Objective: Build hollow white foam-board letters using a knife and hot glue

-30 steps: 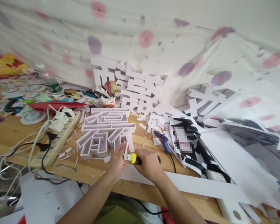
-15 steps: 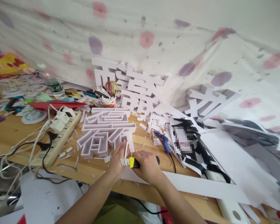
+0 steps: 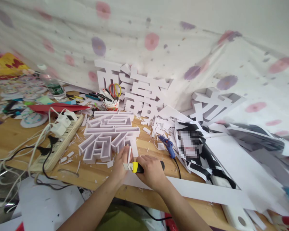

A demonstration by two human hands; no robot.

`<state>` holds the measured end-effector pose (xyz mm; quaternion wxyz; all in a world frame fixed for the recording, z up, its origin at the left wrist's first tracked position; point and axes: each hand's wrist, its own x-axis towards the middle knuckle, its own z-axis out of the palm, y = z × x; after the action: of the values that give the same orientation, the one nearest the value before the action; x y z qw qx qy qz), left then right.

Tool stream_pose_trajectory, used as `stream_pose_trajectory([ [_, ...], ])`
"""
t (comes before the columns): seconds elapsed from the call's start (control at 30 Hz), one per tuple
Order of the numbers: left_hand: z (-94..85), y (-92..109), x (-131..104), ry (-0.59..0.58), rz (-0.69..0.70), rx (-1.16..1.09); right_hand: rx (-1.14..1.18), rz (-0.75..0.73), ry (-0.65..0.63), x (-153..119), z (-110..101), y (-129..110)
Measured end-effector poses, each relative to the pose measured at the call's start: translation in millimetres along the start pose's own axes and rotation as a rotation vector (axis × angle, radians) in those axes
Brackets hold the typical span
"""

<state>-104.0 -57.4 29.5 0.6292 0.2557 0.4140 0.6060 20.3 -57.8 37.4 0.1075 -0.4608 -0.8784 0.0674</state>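
Observation:
My right hand [image 3: 150,170] is wrapped round a black and yellow utility knife [image 3: 135,166], whose blade points left. Between the fingers of my left hand [image 3: 121,163] is a small white foam board strip [image 3: 129,154], held upright. The knife blade lies at the lower end of that strip; whether it touches is hard to see. Just beyond my hands, a white foam board character [image 3: 113,130] with raised walls lies on the table. Under my right hand runs a long white strip [image 3: 195,189] along the table's front edge.
A blue glue gun [image 3: 169,146] with a black cord lies to the right, near white scraps [image 3: 161,126]. On the left stands a power strip [image 3: 60,141] with tangled cables. A cup of scissors and pens [image 3: 112,104] and finished white characters [image 3: 144,86] are behind.
Almost nothing differs. The view has shifted very slightly; both hands keep the same hold on the strip and the knife.

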Motion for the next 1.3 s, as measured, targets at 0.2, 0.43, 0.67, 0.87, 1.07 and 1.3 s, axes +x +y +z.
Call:
stream_pose_trajectory([
  [0.2, -1.8, -2.4, 1.1, 0.042, -0.004, -0.001, -0.001, 0.011, -0.007, -0.7, 0.2, -1.0],
  [0.43, -1.6, -2.2, -0.2, 0.027, 0.015, 0.002, 0.013, 0.003, 0.010, -0.9, 2.0, -0.9],
  [0.67, -0.6, -0.8, -3.1, 0.045, -0.067, -0.016, 0.020, 0.012, -0.002, 0.3, -3.0, 2.4],
  [0.87, -2.3, -5.1, -1.8, 0.007, -0.012, -0.042, 0.069, -0.041, -0.008, -1.4, -3.4, -1.0],
  [1.07, -2.7, -5.4, -1.7, 0.017, -0.010, -0.043, 0.059, -0.038, -0.013, -0.6, -0.9, -0.2],
  [1.3, -2.3, -5.9, -1.1, 0.040, -0.018, -0.068, 0.049, -0.037, -0.014, -0.4, -0.6, 0.4],
])
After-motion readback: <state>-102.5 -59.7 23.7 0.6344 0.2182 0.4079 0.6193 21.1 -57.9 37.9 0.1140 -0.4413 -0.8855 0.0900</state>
